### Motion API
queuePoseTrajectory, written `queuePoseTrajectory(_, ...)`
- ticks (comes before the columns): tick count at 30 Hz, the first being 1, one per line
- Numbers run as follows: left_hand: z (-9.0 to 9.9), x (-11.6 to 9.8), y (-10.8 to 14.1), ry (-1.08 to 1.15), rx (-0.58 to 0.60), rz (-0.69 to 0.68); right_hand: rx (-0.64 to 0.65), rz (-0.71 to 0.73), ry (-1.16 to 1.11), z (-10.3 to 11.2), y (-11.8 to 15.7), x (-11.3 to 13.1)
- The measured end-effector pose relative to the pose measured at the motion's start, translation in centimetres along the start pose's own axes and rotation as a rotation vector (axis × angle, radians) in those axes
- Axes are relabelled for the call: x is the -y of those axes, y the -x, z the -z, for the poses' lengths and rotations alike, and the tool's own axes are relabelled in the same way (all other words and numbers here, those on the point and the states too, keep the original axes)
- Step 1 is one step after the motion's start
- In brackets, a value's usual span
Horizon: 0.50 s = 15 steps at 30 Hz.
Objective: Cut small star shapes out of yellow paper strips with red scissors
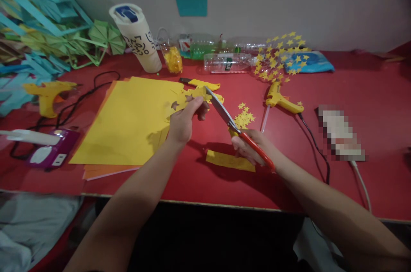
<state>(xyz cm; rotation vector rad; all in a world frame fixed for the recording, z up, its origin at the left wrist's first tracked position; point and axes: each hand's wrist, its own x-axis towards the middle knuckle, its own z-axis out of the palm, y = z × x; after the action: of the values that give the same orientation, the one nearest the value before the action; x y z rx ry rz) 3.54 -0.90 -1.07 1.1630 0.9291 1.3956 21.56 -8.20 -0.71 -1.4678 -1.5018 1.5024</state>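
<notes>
My left hand pinches a yellow paper strip that has star-shaped holes cut in it. In my right hand is a pair of scissors with red handles, its blade tips touching the strip's right end. Just beyond the right hand lies a pile of small yellow paper stars. A second yellow strip rests flat on the red table below the scissors. Left of my left hand, a stack of yellow paper has orange sheets under it. A yellow box cutter sits behind the strip.
Two yellow glue guns lie on the table, one at left and one at right, with cords trailing. A white tumbler, plastic bottles and a star-covered bottle line the wall. A phone lies far right.
</notes>
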Motion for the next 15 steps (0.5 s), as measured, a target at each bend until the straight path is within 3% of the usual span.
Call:
queuePoseTrajectory(8,-0.01,-0.38,-0.67,0.082,-0.100,-0.002,0.022,0.013,0.007,-0.09,-0.29,-0.45)
queuePoseTrajectory(15,-0.07,-0.55,-0.46,0.053,-0.024,-0.019,0.009,0.015,-0.008,-0.16,-0.38,-0.69)
